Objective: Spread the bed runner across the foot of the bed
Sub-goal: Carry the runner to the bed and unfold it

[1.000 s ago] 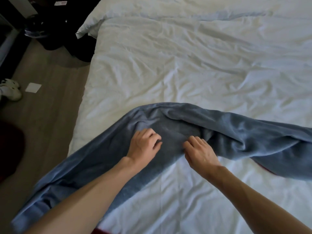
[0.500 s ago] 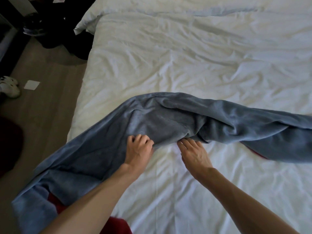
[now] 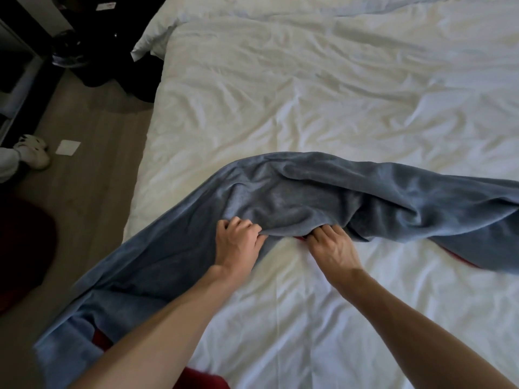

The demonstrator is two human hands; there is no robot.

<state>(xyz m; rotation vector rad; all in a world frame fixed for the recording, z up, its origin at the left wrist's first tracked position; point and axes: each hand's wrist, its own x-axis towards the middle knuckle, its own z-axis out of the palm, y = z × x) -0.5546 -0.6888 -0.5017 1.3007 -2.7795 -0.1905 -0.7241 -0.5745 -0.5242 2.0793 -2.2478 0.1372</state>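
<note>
Our left hand (image 3: 238, 242) and right hand (image 3: 332, 249) pinch the near edge of the rumpled grey-blue fabric bed runner (image 3: 323, 197), fingers curled into its hem. It drapes over the white-sheeted bed's (image 3: 309, 88) edge at 8 o'clock; open sheet lies toward 12.

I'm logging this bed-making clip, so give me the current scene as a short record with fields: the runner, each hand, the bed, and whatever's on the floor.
runner: blue-grey bed runner, bunched and creased, lying across the bed, its left end hanging over the bed's edge; red underside showing in places
left hand: closed on the runner's near edge
right hand: gripping the near edge, fingertips tucked under the fabric
bed: white duvet, wrinkled
pillow: at the far left corner
floor: white shoe and a white paper square
task state: runner not yet spread flat
</note>
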